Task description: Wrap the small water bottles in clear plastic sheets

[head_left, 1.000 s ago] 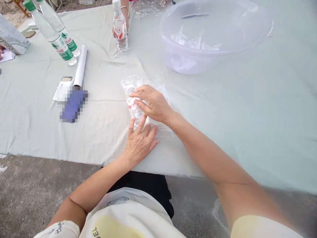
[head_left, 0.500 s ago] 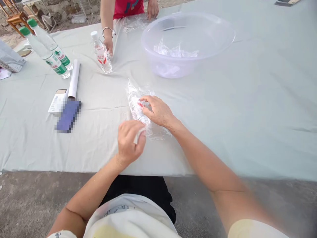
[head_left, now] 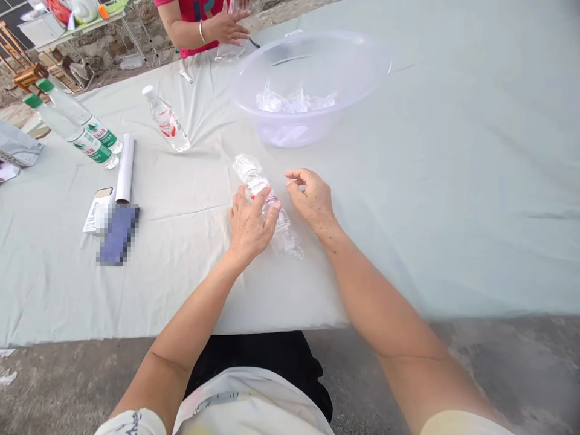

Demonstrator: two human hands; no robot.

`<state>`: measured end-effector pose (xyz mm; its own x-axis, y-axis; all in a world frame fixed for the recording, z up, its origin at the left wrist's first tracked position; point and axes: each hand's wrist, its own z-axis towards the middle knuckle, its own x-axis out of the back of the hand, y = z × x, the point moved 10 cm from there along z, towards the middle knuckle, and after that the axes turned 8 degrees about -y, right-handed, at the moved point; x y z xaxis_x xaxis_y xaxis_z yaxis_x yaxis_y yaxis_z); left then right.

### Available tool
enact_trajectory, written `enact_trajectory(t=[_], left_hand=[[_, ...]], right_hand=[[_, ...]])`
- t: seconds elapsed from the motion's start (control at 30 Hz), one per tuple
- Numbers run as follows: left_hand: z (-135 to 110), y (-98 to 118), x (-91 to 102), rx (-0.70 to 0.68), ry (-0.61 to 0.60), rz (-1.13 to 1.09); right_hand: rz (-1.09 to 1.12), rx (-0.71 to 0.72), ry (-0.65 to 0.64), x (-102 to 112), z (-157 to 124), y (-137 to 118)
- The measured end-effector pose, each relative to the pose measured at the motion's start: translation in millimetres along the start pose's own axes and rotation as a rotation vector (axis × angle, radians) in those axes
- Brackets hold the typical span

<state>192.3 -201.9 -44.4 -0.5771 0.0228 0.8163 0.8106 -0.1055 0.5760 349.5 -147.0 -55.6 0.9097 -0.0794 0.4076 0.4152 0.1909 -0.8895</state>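
A small water bottle (head_left: pixel 273 204) with a red and white label lies on its side inside clear plastic wrap (head_left: pixel 290 244), cap end pointing away from me. My left hand (head_left: pixel 251 223) lies over its left side, thumb and fingers spread across the label and gripping it. To the right of the bottle, my right hand (head_left: pixel 312 199) hovers just apart from it. Its fingers are curled with a small gap to the thumb, and I see nothing held there.
A translucent basin (head_left: pixel 290 130) holds crumpled clear plastic (head_left: pixel 296 101). Left stand an upright bottle (head_left: pixel 167 124), two green-capped bottles (head_left: pixel 97 151), a paper roll (head_left: pixel 125 169), a white box (head_left: pixel 98 208) and a blue pixelated item (head_left: pixel 118 235). Opposite, a person's hand (head_left: pixel 226 27) handles clear plastic.
My left hand has moved onto the bottle, while my right hand has come off it to the right. The wrap now lies closer around the bottle. The other person has let go of the upright bottle.
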Motion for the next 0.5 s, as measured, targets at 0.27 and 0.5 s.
enact_trajectory(t=[0.27,0.5], left_hand=[[21.2,49.9,-56.2,-0.197,0.025,0.023],[-11.3,67.5,-68.8,-0.4,-0.12,0.057]], right_hand=[[0.147,-0.098,0.149,36.2,11.6,36.8],[0.24,0.119,0.237,64.7,12.9,22.1]])
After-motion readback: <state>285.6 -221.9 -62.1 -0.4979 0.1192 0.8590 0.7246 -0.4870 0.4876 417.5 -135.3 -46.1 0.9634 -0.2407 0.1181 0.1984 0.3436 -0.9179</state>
